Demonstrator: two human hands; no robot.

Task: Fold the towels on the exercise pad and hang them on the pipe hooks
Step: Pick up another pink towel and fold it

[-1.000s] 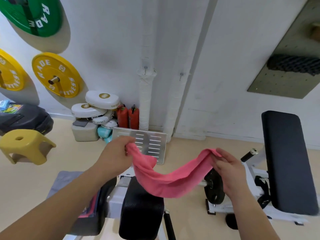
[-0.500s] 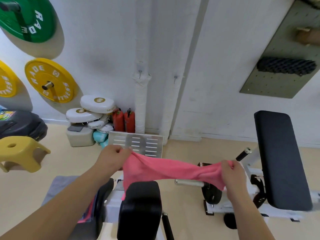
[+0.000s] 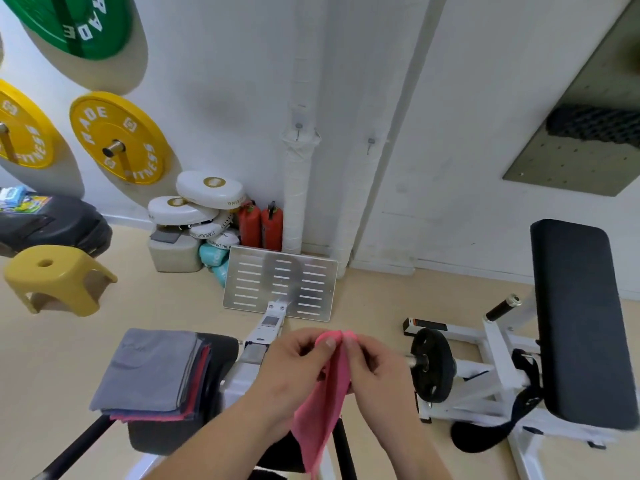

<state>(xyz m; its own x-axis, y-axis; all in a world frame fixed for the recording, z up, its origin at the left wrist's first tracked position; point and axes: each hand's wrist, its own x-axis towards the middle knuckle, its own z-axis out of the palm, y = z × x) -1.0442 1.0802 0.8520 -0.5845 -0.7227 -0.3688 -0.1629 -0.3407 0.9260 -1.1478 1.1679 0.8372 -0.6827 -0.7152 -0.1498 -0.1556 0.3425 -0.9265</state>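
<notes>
1. Low in the middle of the frame, the person's left hand [image 3: 298, 362] and right hand [image 3: 377, 368] are pressed close together. Each pinches a top corner of the pink towel [image 3: 317, 424] between thumb and fingers, so both grips are clamped on the cloth.
2. The two corners meet just above the knuckles. From there the pink towel hangs doubled between the wrists, down to the bottom edge of the frame.
3. Lower left, a stack of folded towels [image 3: 152, 372] lies on a black pad [image 3: 223, 348]. A grey one is on top, with dark and red edges peeking out underneath. Probably four or five in there, but it's hard to count from this angle.
4. Upper middle, two white pipes run up the wall. The wrapped pipe [image 3: 298, 188] carries a small hook [image 3: 298, 128]. The second pipe [image 3: 363, 202], just to its right, carries a second hook [image 3: 371, 142]. Both sit well above the hands.
5. Between the pipes and the hands, a slotted metal plate [image 3: 280, 282] stands tilted on the floor. Two red fire extinguishers [image 3: 261, 225] stand just left of the wrapped pipe's base.
6. At the left edge there's a yellow stool [image 3: 52, 275], with yellow weight plates [image 3: 117, 138] on the wall above it.
7. On the right, a long black bench cushion [image 3: 581, 317] sits on a white frame. A black weight disc [image 3: 431, 365] is near the right hand.
</notes>
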